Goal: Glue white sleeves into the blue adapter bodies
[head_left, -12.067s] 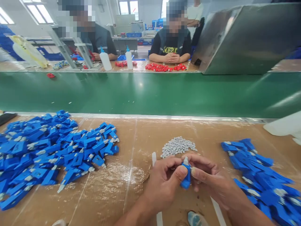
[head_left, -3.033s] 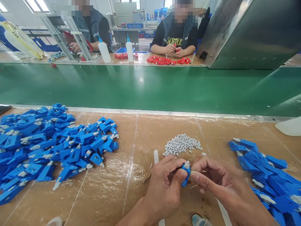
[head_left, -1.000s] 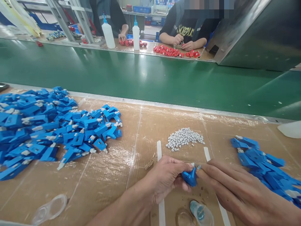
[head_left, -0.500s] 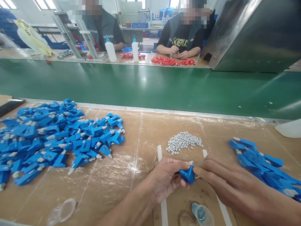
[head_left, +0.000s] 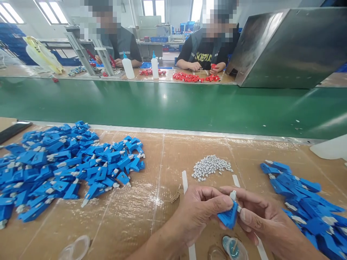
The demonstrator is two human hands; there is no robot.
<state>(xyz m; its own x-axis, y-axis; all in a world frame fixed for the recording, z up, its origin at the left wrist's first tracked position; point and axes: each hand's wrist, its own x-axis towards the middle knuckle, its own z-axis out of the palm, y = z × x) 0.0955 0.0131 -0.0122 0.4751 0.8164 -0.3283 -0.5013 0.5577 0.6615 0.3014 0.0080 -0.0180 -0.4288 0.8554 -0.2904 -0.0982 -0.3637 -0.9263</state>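
Note:
My left hand (head_left: pixel 202 213) is closed round a blue plastic part (head_left: pixel 228 216), thumb on its upper side. A whitish tip (head_left: pixel 232 195) sticks up from the part's top end. At its right side, my right hand (head_left: pixel 261 216) pinches a small light-grey piece (head_left: pixel 239 208) between thumb and fingers, against or very close to the blue part. Beyond the hands lies a heap of small light-grey pieces (head_left: pixel 211 167). Below them stands a clear cup of blue liquid (head_left: pixel 238 249) with a thin wooden stick (head_left: pixel 235 244) in it.
A large pile of blue parts (head_left: pixel 67 162) covers the left; a smaller blue pile (head_left: pixel 300 195) lies right. Clear lids (head_left: pixel 81 247) lie front left. Behind the cardboard-covered table (head_left: pixel 130 224) runs a green belt (head_left: pixel 151 108). Two people sit across, near red parts (head_left: pixel 187 77).
The thin stick my right hand held at the part is now in the cup. My right hand now pinches a small grey piece there. The blue part has turned more upright and shifted right.

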